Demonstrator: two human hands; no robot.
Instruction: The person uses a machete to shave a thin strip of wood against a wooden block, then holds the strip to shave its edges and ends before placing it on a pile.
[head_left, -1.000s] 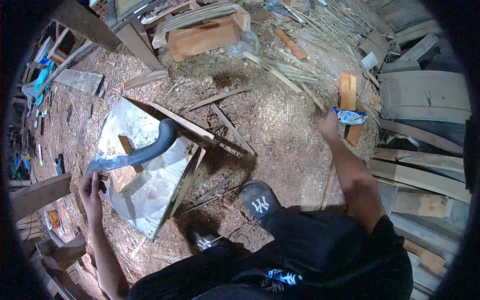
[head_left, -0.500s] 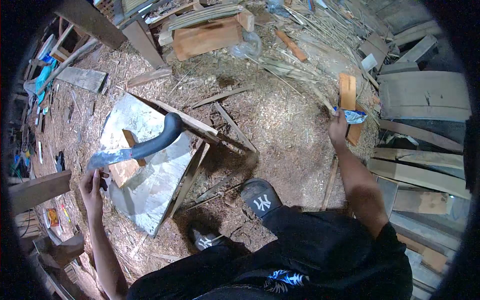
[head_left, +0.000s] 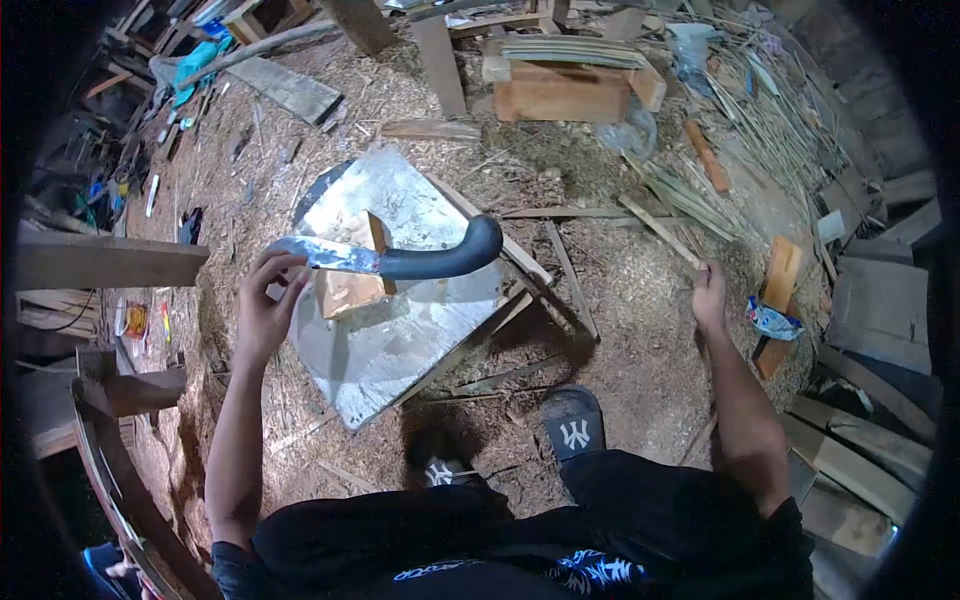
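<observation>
My left hand (head_left: 266, 300) pinches the blade end of a knife-like tool with a curved black handle (head_left: 445, 258). Its metal blade (head_left: 340, 254) points left. Beneath the tool lie a small wood block (head_left: 352, 292) and an upright wooden piece, on a pale, scuffed board (head_left: 410, 320). On the right, my right hand (head_left: 710, 290) is closed on the near end of a thin wooden stick (head_left: 655, 226), which slants up and left. A blue and white packet (head_left: 773, 320) rests on an orange-brown wood piece (head_left: 782, 273) right of that hand.
Shavings cover the floor (head_left: 640, 350). A reddish wood block (head_left: 560, 93) with thin strips on top stands at the back. Stacked timber (head_left: 850, 460) lines the right side, and a beam (head_left: 110, 262) juts in from the left. My sandal (head_left: 573, 425) is near the board.
The view has shifted, so the board and tool appear farther right. My right hand is now apart from the packet and holds the stick clear of it. My left hand stays at the blade.
</observation>
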